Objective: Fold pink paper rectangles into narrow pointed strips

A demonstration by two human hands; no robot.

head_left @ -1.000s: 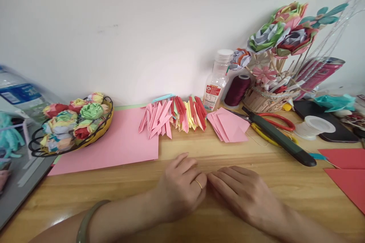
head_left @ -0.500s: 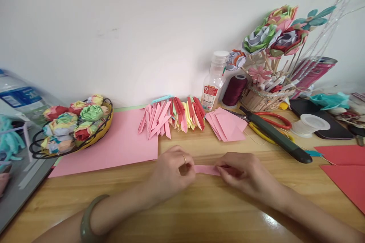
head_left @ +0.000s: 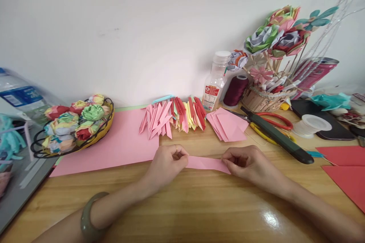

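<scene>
Strip [head_left: 204, 163]: my left grip [head_left: 168, 165] pinches nine-o'clock end, right grip [head_left: 251, 161] three-o'clock end; gentle, even tension avoids tearing.

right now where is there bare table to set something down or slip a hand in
Widest: the table between left forearm and right forearm, nearer you than the pink strip. Smaller: between right forearm and red sheets, and between large pink sheet and left forearm. Crowded: back right, with bottle, thread, scissors and cutter.
</scene>
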